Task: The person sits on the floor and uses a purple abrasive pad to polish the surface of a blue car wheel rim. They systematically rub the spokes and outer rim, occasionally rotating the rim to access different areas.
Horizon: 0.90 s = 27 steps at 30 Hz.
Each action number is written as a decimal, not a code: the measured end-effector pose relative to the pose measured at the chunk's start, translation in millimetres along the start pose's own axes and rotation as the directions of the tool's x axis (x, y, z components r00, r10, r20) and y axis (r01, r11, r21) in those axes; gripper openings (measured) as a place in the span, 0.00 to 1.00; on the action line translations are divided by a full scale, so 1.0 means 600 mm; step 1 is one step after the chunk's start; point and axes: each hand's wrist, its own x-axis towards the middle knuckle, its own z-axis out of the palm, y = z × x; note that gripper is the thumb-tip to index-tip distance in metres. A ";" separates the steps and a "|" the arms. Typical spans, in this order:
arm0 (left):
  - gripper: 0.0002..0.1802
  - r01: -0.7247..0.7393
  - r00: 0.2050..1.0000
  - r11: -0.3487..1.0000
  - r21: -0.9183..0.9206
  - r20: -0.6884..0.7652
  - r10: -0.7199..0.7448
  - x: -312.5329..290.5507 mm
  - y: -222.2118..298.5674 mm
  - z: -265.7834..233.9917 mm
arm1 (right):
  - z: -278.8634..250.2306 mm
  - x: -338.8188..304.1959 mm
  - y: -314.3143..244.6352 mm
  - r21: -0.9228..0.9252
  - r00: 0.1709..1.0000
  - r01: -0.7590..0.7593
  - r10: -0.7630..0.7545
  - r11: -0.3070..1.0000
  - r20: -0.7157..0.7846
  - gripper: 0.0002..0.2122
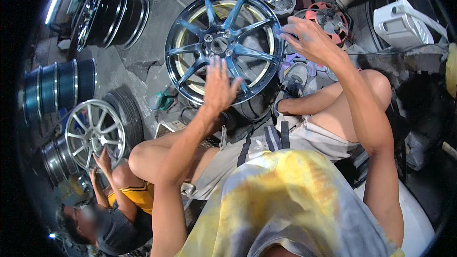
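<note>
A blue-black alloy wheel rim with several spokes lies face up in front of me, raised off the floor. Its spokes carry a whitish, smeared sheen. My left hand is open, palm down, with its fingertips over the lower spokes near the hub; I cannot tell whether they touch. At the right edge of the rim is my right hand, its fingers bent and drawn together. Whatever they pinch, if anything, is too small to make out.
Beyond the rim stands a white tub; beside it lies a red round part. A white plastic container is at right. More rims stand at left. A co-worker sits at lower left, hands by a silver wheel.
</note>
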 end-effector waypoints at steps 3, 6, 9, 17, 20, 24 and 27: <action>0.23 0.092 0.870 0.950 -0.299 0.488 0.070 0.040 0.112 -0.105 | -0.015 -0.017 0.008 0.021 0.990 0.023 -0.019 1.000 -0.141 0.11; 0.18 0.056 0.939 0.776 -0.628 0.298 0.173 0.038 0.147 -0.115 | -0.028 -0.020 0.026 -0.004 0.987 -0.031 0.030 1.000 -0.160 0.10; 0.29 -0.126 0.990 0.942 -0.310 0.027 0.141 0.059 0.115 -0.059 | -0.037 -0.030 0.037 -0.018 0.976 -0.075 0.070 0.997 -0.204 0.09; 0.46 -0.205 0.963 0.959 -0.195 0.137 0.233 0.083 0.191 0.016 | -0.019 -0.044 0.041 -0.033 0.959 -0.057 0.046 0.998 -0.279 0.10; 0.46 -0.189 0.967 0.969 -0.159 0.143 0.212 0.079 0.189 0.024 | -0.018 -0.045 0.040 -0.008 0.977 -0.078 0.075 0.997 -0.198 0.11; 0.43 0.091 0.993 0.994 -0.057 0.076 -0.087 0.086 0.082 0.022 | -0.024 -0.044 0.034 0.005 0.984 -0.112 0.112 0.994 -0.135 0.11; 0.42 0.205 0.974 0.979 0.011 0.093 -0.205 0.086 0.058 0.027 | -0.021 -0.038 0.032 -0.015 0.989 -0.112 0.110 0.994 -0.102 0.11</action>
